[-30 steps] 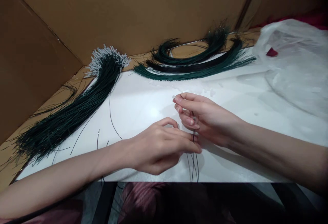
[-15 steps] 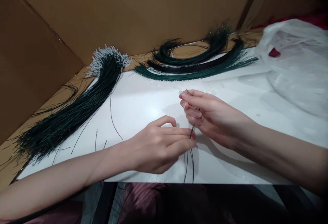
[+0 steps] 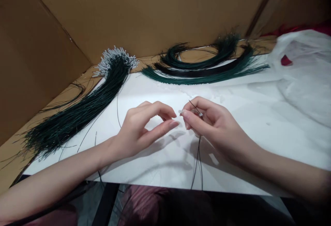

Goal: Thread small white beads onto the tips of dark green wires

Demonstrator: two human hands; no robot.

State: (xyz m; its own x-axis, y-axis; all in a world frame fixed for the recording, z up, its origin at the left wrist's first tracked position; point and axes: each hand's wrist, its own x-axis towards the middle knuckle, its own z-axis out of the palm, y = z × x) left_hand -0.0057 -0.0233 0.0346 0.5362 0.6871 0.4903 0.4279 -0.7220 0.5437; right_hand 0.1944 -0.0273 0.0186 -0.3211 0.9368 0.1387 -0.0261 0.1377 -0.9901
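Note:
My right hand (image 3: 204, 117) is closed in a pinch on a thin dark string (image 3: 199, 157). One end of the string sticks up past the fingers, and the long strands hang below toward the table's front edge. A small whitish piece (image 3: 180, 111) shows at its fingertips, and another pale bit (image 3: 200, 114) lies against the string by the fingers; their exact kind is too small to make out. Just left of it, my left hand (image 3: 152, 124) is open, thumb and index finger slightly apart with nothing seen between them.
On the left of the white table (image 3: 160, 170) lies a thick bundle of dark green strings (image 3: 85, 112) with white ends. Curved bundles of green and black strings (image 3: 207, 77) lie at the back. A clear plastic bag (image 3: 307, 77) stands right. Cardboard walls (image 3: 155, 15) enclose the back.
My left hand has let go of the hanging strands and moved up and left, to beside the right fingertips. My right hand has turned, and whitish pieces now show at its fingers.

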